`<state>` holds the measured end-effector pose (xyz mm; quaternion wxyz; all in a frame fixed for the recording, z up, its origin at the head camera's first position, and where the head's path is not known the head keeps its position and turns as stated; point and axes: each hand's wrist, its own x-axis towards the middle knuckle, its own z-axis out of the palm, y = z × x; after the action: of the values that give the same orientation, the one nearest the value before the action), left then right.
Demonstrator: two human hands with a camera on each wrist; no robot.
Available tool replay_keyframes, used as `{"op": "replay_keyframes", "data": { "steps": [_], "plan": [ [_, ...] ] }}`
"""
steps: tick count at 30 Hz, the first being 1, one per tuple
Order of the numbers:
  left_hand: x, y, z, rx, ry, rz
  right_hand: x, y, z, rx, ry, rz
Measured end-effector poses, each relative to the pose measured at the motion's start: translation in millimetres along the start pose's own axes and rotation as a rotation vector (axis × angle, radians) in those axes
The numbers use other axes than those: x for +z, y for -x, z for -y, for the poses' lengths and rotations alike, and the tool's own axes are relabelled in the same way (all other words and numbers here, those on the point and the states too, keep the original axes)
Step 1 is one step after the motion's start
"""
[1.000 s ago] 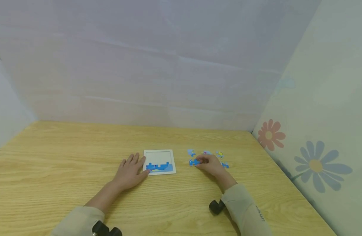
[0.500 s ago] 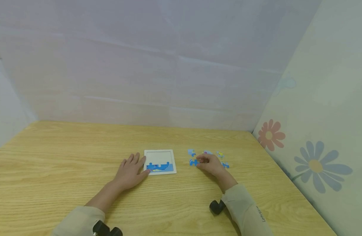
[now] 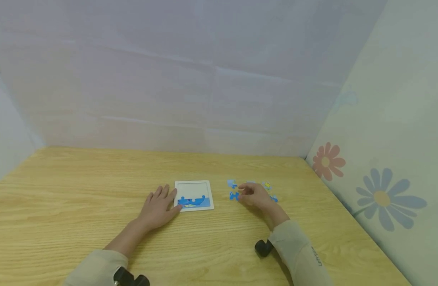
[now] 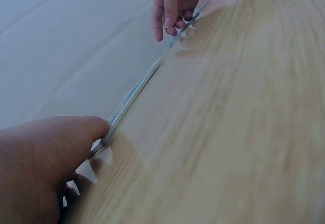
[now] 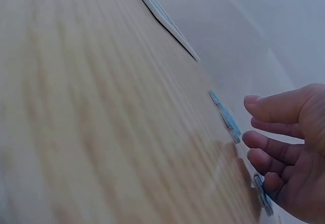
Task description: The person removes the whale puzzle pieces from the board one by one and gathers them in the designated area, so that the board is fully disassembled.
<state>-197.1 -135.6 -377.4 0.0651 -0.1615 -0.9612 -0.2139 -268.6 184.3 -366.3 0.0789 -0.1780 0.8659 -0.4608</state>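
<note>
A white puzzle tray (image 3: 212,199) holds joined blue puzzle pieces (image 3: 194,201) along its near side; its far part shows a bare base. My left hand (image 3: 155,210) lies spread on the table, thumb touching the tray's near left corner. In the left wrist view that thumb rests against the tray's edge (image 4: 133,98). My right hand (image 3: 257,197) hovers over loose pieces, fingers loosely bent. The right wrist view shows a blue puzzle piece (image 5: 226,118) lying apart from its thumb and fingertips, with another piece (image 5: 262,195) under the lower fingers.
Around the right hand lie a light blue piece (image 3: 231,183), a sun piece (image 3: 267,185) and a blue piece (image 3: 274,198); one more is partly hidden behind the hand. A pale wall (image 3: 168,99) bounds the wooden table (image 3: 97,178) behind, a flowered wall (image 3: 369,139) on the right.
My right hand has risen slightly, and its fingers have shifted at the blue piece, covering more of the piece behind. The left hand and the tray have stayed in place.
</note>
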Motion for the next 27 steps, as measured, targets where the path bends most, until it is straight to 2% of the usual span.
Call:
{"op": "replay_keyframes", "data": {
  "steps": [7,11,21,27],
  "plan": [
    [1.8,-1.5,-1.4,0.0,0.002,0.005,-4,-0.8,10,-0.012,0.035,-0.003],
    [2.1,-2.1,-1.9,0.0,0.008,0.005,1,-3.4,18,-0.044,0.044,0.016],
    [1.0,-0.9,-0.3,0.01,0.029,-0.011,39,-12.7,40,-0.134,0.028,0.085],
    [1.2,1.7,-8.8,0.065,-0.011,-0.03,57,-13.8,45,-0.086,-0.016,0.106]
  ]
}}
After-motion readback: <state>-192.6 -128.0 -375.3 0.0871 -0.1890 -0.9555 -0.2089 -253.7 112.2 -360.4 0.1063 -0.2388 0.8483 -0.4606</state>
